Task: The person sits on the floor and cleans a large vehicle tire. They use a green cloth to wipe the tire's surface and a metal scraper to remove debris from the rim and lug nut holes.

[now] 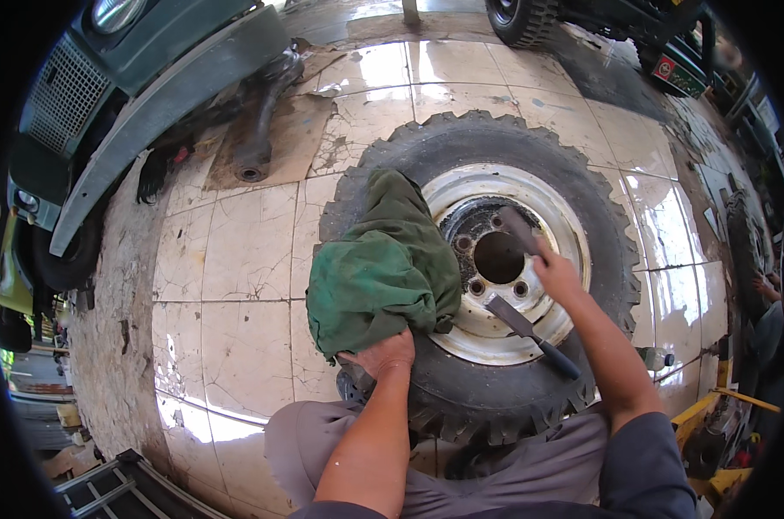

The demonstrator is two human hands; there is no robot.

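A large knobbly tyre lies flat before me, with a worn white steel rim in it. My left hand is at the lower edge of a bunched green cloth, its fingers tucked under the fabric. That cloth covers the tyre's left side and part of the rim. Over the hub opening, my right hand is closed on a dark brown, block-like thing, slightly blurred. A scraper with a dark handle rests across the rim and the tyre, just below my right hand.
A dark green vehicle's grey bumper juts in at the upper left. Beside it a rusty metal arm lies on cardboard. A bottle is right of the tyre. Another person's hand shows at the far right.
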